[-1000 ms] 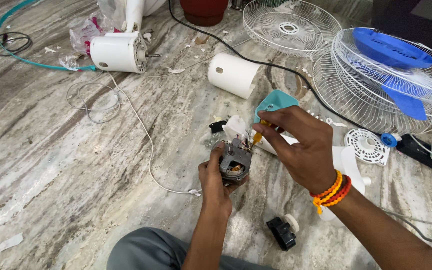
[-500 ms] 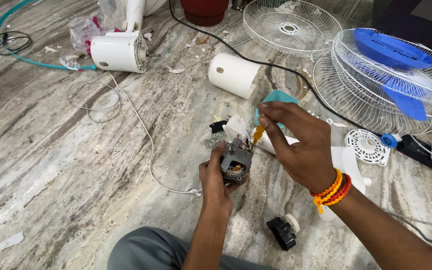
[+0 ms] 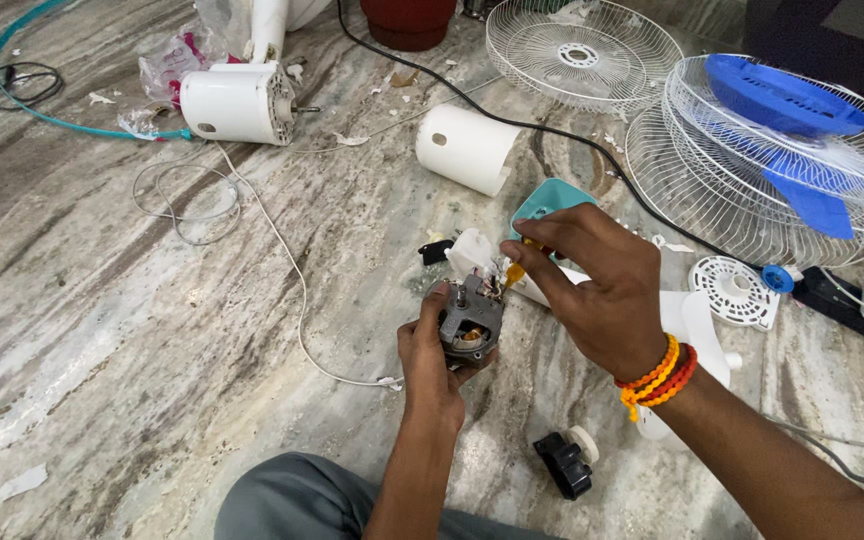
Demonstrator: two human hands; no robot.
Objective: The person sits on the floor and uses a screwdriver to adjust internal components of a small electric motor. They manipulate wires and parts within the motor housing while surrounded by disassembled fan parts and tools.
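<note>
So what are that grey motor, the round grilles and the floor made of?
The motor in the left hand looks like dull grey cast metal, with coppery windings showing inside. The grilles seem to be thin wire coated glossy white. The floor looks like polished stone, veined grey and brown, likely marble.

View: a single head camera, worn by the person.
Direction: it looks steeply down and forward over a bent knee (image 3: pixel 302 495) onto the marble floor (image 3: pixel 102 350).
Nearness: close; the left hand (image 3: pixel 432 365) and right hand (image 3: pixel 592 290) sit at centre frame, with both forearms entering from the bottom edge.
Far edge: fan grilles (image 3: pixel 582 50) lie along the top and right edges, partly cut off.
Shared part: there is no second view to overlap with.
</note>
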